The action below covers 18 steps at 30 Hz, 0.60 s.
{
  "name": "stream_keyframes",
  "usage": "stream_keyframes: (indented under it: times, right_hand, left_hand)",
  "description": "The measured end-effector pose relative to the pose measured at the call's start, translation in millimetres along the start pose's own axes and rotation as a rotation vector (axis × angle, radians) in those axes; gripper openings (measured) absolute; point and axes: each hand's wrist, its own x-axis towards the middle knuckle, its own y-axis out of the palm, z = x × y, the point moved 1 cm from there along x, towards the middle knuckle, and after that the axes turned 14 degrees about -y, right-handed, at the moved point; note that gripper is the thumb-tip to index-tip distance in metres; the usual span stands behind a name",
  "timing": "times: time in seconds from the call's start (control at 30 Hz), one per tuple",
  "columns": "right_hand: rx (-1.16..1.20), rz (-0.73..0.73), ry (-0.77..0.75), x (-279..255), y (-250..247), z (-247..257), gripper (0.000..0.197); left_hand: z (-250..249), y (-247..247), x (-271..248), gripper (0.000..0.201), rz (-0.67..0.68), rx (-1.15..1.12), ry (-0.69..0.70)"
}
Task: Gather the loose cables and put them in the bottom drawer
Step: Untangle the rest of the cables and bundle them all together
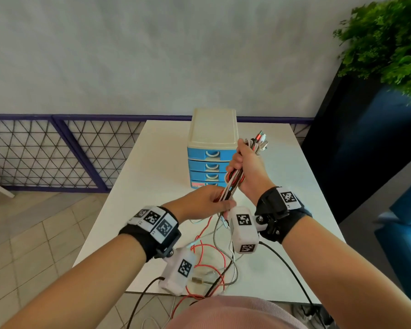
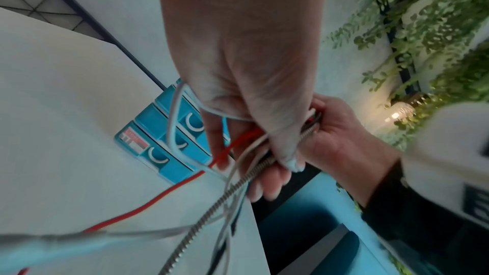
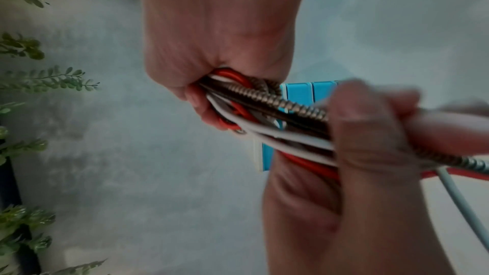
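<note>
A bundle of cables (image 1: 233, 179), red, white, black and metal-braided, is held up in front of the blue drawer unit (image 1: 211, 148). My right hand (image 1: 246, 167) grips the bundle in a fist, plug ends (image 1: 261, 141) sticking out above it. Just below, my left hand (image 1: 209, 203) pinches the same strands. In the right wrist view the cables (image 3: 267, 112) run from the right fist into the left hand (image 3: 370, 133). The loose tails (image 1: 211, 257) trail in loops over the white table (image 1: 152, 174) and off its near edge. The unit's bottom drawer (image 2: 156, 154) looks closed.
The drawer unit stands at the far middle of the small white table. A green plant (image 1: 389, 39) on a dark blue planter is at the right. A purple lattice fence (image 1: 57, 153) runs behind, with tiled floor (image 1: 33, 233) to the left.
</note>
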Motion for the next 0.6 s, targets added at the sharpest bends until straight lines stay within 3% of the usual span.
stream_keyframes:
  times: [0.13,0.37,0.47,0.6]
  right_hand:
    - [-0.054,0.005,-0.013,10,0,15,0.042]
    - [-0.007,-0.098,-0.093,25,-6,26,0.033]
    - [-0.026,-0.110,-0.106,29,-9,27,0.030]
    - [-0.059,-0.124,-0.109,33,-7,27,0.027]
  left_hand:
    - [10,-10,-5,0.017,0.073,-0.095,-0.054]
    - [50,-26,-9,0.010,-0.225,-0.672,-0.110]
    - [56,-29,-10,0.013,-0.295,-1.047,-0.004]
    - [48,-35,-13,0.024,-0.317,-1.196,0.077]
